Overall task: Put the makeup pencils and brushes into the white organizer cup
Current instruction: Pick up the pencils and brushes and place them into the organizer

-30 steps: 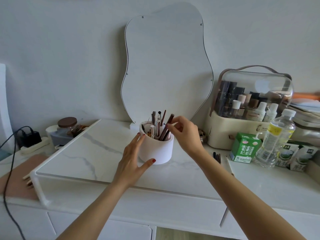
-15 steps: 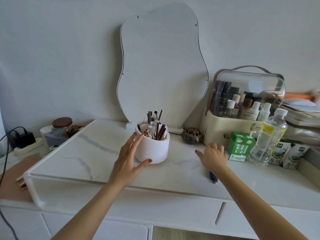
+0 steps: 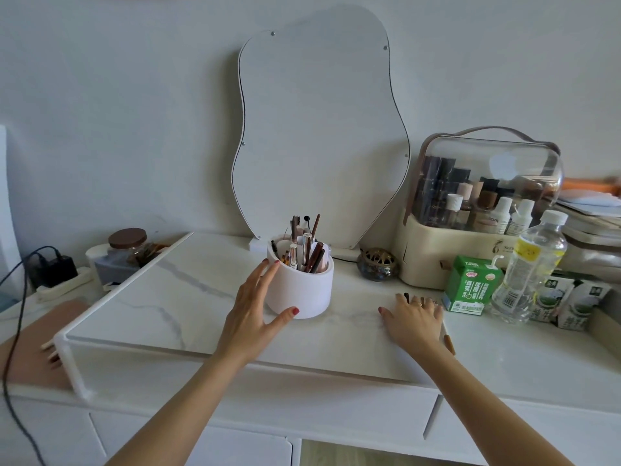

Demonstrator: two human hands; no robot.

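Centrally, the marble riser (image 3: pixel 141 297) is carrying the white organizer cup (image 3: pixel 302 287), already bristling with pencils and brushes (image 3: pixel 307 250). Left hand (image 3: pixel 252 314) is cupping its left side, fingers spread. Right hand (image 3: pixel 415 319) is lying over dark pencils (image 3: pixel 405 296) further right; its grip cannot be told.

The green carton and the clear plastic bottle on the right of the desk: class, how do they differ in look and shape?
The green carton is boxy and opaque, printed green and white; the clear plastic bottle is rounded and see-through with a yellow label. The carton is the shorter, and the bottle rises well above it. The carton has a white straw at its top, the bottle a white cap. Both stand upright, side by side.
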